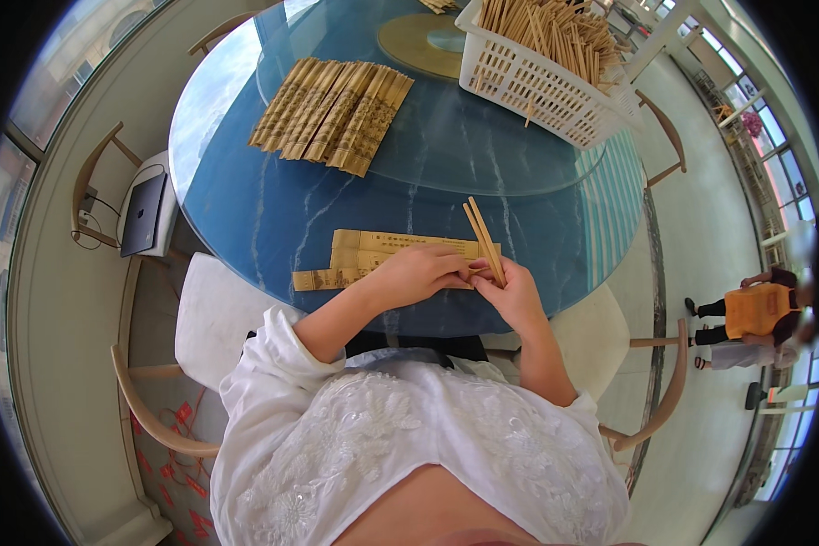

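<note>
My right hand [511, 291] grips a pair of wooden chopsticks [483, 238] that point up and away over the blue round table [273, 209]. My left hand [419, 273] rests on a few flat paper chopstick sleeves [373, 247] near the table's front edge, fingers pinching one sleeve beside the chopsticks' lower ends. The chopstick tips near my fingers are hidden by my hands.
A fanned row of several more paper sleeves [332, 111] lies further back. A white plastic basket [537, 77] full of chopsticks stands at the back right on a glass turntable [446, 150]. Wooden chairs ring the table; a laptop [143, 214] sits on the left chair. A person [755, 314] stands at right.
</note>
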Tool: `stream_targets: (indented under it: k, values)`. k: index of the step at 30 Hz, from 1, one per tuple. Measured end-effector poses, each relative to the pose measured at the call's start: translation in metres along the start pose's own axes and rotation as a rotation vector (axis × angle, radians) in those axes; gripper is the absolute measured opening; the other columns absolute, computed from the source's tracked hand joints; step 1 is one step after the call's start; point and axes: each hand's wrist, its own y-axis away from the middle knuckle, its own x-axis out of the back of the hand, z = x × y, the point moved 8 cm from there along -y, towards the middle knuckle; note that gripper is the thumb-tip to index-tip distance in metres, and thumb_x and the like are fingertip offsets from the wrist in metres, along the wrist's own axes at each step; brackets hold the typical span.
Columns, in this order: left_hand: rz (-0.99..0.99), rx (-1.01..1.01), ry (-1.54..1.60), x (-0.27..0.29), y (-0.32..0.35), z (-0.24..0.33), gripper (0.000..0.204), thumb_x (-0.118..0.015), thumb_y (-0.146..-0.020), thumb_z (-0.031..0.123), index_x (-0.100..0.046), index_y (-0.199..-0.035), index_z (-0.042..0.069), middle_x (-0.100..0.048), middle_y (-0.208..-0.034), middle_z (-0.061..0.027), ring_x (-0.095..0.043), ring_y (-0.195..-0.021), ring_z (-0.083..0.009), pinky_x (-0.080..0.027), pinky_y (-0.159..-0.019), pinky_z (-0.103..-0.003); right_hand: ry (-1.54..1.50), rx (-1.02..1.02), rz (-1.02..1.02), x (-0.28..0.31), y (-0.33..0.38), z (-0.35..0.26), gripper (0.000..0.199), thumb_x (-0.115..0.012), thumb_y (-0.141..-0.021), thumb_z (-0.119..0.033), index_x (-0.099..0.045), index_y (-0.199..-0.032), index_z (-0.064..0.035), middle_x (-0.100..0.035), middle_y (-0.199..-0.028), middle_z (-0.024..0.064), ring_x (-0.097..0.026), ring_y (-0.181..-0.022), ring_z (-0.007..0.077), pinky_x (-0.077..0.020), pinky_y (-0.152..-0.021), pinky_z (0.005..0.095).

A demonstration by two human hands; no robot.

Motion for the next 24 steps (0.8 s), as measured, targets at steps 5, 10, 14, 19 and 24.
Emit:
stream_targets:
  k: [5,10,14,19,24]
  values:
    - [-0.010,0.061,0.079,-0.001,0.002,-0.014,0.009,-0.065,-0.087,0.012,-0.064,-0.094,0.006,-0.063,-0.091,-0.0084,-0.063,-0.087,-0.0308,-0.050,-0.075,-0.040,0.195,0.067,0.080,0.011,0.005,-0.009,0.023,-0.060,-0.096,-0.016,-0.066,-0.114,-0.0028,-0.068,-0.085,0.0071,-0.066,-0.078,0.0160,-0.0504,-0.072,0.0291]
    - [0.027,0.074,0.096,0.006,0.000,-0.020,0.008,-0.067,-0.086,0.005,-0.064,-0.093,0.004,-0.062,-0.090,-0.0082,-0.062,-0.084,-0.0272,-0.050,-0.073,-0.036,0.524,0.237,0.183,0.030,0.020,-0.037,0.026,-0.058,-0.098,-0.020,-0.067,-0.120,-0.0098,-0.056,-0.071,0.0063,-0.058,-0.070,0.0221,-0.0464,-0.066,0.0330]
    - [0.024,0.098,0.110,0.006,-0.001,-0.021,0.007,-0.066,-0.087,0.007,-0.064,-0.093,0.004,-0.061,-0.089,-0.0089,-0.062,-0.083,-0.0284,-0.049,-0.073,-0.037,0.725,0.321,0.211,0.044,0.033,-0.046,0.026,-0.062,-0.094,-0.021,-0.070,-0.117,-0.0136,-0.055,-0.070,0.0051,-0.055,-0.068,0.0219,-0.0446,-0.063,0.0344]
    - [0.027,0.136,0.136,0.006,-0.001,-0.023,0.007,-0.066,-0.087,0.008,-0.064,-0.092,0.004,-0.061,-0.088,-0.0085,-0.062,-0.081,-0.0265,-0.049,-0.071,-0.035,0.869,0.431,0.207,0.047,0.045,-0.057,0.025,-0.068,-0.089,-0.021,-0.072,-0.113,-0.0174,-0.056,-0.071,0.0022,-0.054,-0.068,0.0208,-0.0446,-0.061,0.0341]
    - [0.018,0.138,0.138,0.007,-0.001,-0.023,0.007,-0.067,-0.087,0.008,-0.063,-0.091,0.004,-0.061,-0.088,-0.0083,-0.062,-0.080,-0.0263,-0.049,-0.070,-0.035,0.993,0.492,0.203,0.046,0.048,-0.063,0.026,-0.070,-0.086,-0.020,-0.073,-0.112,-0.0188,-0.056,-0.071,0.0003,-0.053,-0.068,0.0191,-0.0445,-0.060,0.0333]
